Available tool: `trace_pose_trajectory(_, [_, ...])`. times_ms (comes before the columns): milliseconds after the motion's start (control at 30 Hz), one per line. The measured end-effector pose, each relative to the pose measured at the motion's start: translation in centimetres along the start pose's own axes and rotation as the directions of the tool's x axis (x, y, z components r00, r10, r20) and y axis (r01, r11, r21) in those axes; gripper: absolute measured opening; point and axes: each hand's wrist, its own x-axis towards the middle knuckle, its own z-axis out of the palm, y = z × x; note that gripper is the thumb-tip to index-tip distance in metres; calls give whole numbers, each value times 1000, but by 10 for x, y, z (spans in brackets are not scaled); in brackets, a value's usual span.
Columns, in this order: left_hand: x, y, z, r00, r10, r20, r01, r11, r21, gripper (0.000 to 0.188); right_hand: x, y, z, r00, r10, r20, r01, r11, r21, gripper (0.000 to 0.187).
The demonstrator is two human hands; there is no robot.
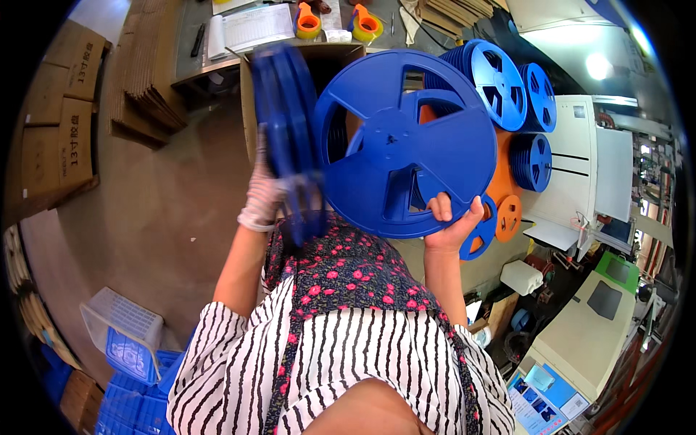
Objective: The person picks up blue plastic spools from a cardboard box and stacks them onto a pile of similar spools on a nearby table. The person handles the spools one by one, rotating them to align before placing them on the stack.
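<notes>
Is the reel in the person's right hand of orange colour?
No, the reel that the right hand holds near its lower edge is plainly blue.

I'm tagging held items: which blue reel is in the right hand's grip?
The broad reel facing the camera, right hand at its lower rim; the reels at the left hand look edge-on, blurred.
</notes>
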Motion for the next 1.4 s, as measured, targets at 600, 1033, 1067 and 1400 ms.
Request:
trace_pose_trajectory(600, [-12,14,72,929,-239,284,338,861,-381,53,-26,35,57,964,237,121,-113,775,-621,47])
trace_pose_trajectory(1033, [-20,6,21,906,101,410,294,547,-784,78,-9,1,-2,991,-70,-111,-45,611,-790,50])
trace_pose_trajectory(1067, [-20,7,22,895,124,429,312,513,-800,77,-8,1,-4,988,-89,-127,-43,626,-778,49])
trace_pose_trajectory(1400, [-7,15,25,935,172,309,222,393,-892,68,-2,-5,-17,979,-64,-192,-104,657,-746,40])
